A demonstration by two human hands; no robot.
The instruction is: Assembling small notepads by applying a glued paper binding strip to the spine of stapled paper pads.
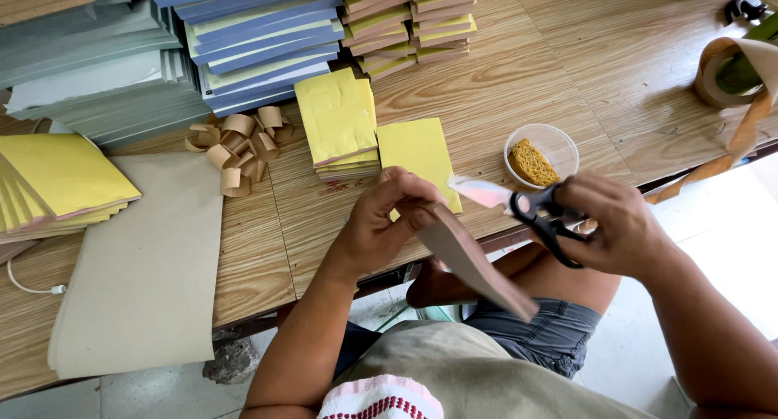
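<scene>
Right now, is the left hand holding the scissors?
No, the right hand grips the black-handled scissors; the left hand holds a brown paper strip.

One pair of scissors (545,216). One brown strip (474,261). One plastic cup (541,153) holding one sponge (532,163). One tape roll (733,72) at 2 o'clock. One grey card sheet (146,265) on bench (527,79).

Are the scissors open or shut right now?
Open. The scissors in the right hand show pale blades spread apart, pointing toward the brown paper strip held by the left hand.
</scene>
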